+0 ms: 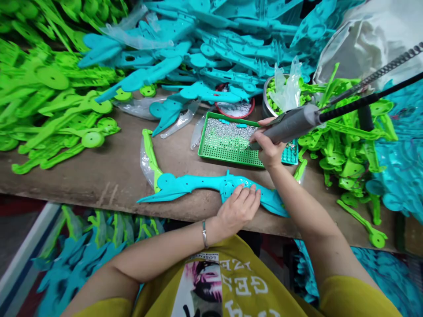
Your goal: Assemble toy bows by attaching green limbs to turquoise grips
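A blue plastic toy bow (205,182) lies across the near part of the workbench, with a green limb (151,156) and a clear plastic piece at its left end. My left hand (239,207) rests over the bow's grip section, its fingers curled on the blue plastic and holding it against the bench. In my right hand (271,147) is a grey power screwdriver (292,123), held at a slant. Its tip is over the green perforated tray (224,152), which contains many small silver screws (228,128). Whether a screw sits on the tip cannot be made out.
Green limbs (49,97) pile up at the left, and blue shells (231,44) at the back. More green parts (343,149) are heaped at the right. A red bowl (235,114) and a metal bowl (267,99) stand behind the tray. The screwdriver's cable (370,99) runs off right.
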`<state>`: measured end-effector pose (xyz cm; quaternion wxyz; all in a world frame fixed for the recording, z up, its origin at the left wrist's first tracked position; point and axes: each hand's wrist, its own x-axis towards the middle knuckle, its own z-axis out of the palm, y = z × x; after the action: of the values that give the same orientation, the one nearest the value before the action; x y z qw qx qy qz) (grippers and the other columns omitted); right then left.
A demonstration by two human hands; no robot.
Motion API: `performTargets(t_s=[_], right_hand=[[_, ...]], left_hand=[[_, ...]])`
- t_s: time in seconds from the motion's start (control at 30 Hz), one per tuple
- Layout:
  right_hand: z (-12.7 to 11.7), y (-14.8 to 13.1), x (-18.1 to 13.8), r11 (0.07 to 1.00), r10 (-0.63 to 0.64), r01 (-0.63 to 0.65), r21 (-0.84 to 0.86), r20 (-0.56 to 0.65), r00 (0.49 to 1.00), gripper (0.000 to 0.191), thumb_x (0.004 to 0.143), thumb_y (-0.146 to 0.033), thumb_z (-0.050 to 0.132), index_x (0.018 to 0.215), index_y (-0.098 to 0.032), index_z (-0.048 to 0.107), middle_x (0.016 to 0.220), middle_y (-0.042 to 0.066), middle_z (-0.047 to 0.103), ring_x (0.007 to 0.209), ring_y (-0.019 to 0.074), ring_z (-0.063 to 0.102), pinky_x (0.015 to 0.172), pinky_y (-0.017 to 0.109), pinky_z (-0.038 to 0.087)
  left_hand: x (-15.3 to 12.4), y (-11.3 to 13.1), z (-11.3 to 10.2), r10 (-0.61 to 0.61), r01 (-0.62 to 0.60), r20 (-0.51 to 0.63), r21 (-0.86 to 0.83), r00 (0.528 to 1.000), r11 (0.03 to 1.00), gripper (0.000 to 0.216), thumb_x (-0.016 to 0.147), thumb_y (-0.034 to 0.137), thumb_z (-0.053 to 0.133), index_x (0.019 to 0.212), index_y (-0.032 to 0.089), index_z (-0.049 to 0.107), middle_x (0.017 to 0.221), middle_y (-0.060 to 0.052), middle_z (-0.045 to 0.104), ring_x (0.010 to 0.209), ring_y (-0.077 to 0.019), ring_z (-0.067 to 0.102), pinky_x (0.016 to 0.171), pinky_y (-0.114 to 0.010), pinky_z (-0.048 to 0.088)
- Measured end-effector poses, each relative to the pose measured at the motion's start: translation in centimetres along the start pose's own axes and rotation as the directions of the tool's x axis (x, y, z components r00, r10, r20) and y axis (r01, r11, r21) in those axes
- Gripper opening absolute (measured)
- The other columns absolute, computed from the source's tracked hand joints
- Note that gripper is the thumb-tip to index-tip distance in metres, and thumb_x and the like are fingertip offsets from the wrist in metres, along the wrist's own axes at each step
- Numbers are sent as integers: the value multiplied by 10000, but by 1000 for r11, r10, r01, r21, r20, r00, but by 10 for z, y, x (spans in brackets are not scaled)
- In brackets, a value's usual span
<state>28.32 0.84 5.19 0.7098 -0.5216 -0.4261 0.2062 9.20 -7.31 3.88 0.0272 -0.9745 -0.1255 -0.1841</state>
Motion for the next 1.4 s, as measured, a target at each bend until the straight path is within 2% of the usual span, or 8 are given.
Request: performTargets(t_s=[0.17,0.33,0.57,0.8,0.9,1.03,1.23,1.4], right_hand=[[3,-1,1,999,47,-47,-22,-10,999,346,752,-510,782,914,-248,623,562,-65,605,496,141,600,563,312,517],[4,-2,3,999,25,-24,-28,16,1000,307,757,-495,779,830,-245,616,566,-59,597,499,137,596,556,307,519],[4,-3,4,1000,9,-10,17,14,1000,225,755,-346,767,708,-238,576,554,-52,615,481,129,592,536,290,501],[7,-4,4,999,47,-47,-8,22,999,281,723,-443,785,753,-246,588,553,-57,604,479,131,576,527,295,492],[7,-2,4,998,67,-67,0,16,998,262,710,-409,787,823,-242,620,542,-64,595,466,132,571,509,289,478],[7,-4,6,998,57,-57,9,6,998,221,702,-350,776,758,-234,597,530,-56,604,455,133,570,501,289,471],[2,-40,-3,999,24,-24,31,-20,1000,292,720,-464,785,824,-258,606,540,-67,559,468,142,567,528,321,503],[-12,-83,-42,988,126,-132,79,72,989,303,735,-418,807,942,-283,633,551,-57,554,457,162,556,496,350,521]], left_hand=[[0,11,-7,-32,30,93,30,995,999,416,1031,175,402,1375,70,611,1372,-140,649,1224,-229,600,1108,-404,438],[0,23,-11,-118,113,153,37,981,993,445,1029,180,393,1414,68,585,1398,-141,619,1222,-231,586,1082,-391,459],[-5,34,2,-160,157,139,35,977,987,483,1041,204,371,1502,183,513,1400,-113,621,1248,-244,563,1073,-432,463],[-6,40,4,-172,163,177,62,969,985,498,1032,221,367,1504,155,511,1517,-121,530,1297,-257,524,1058,-429,467],[-7,40,4,-165,152,184,79,969,985,500,1029,225,374,1506,163,509,1533,-125,511,1303,-261,518,1048,-427,468],[-9,41,8,-162,149,159,90,974,985,502,1027,227,375,1506,156,509,1520,-131,520,1305,-267,511,1038,-432,469],[-8,41,9,-167,160,138,63,976,985,501,1026,212,361,1498,146,517,1495,-129,546,1292,-267,518,1033,-432,458],[-7,40,8,-168,171,194,1,966,985,513,1022,203,369,1518,138,486,1522,-151,524,1305,-276,524,1037,-436,452]])
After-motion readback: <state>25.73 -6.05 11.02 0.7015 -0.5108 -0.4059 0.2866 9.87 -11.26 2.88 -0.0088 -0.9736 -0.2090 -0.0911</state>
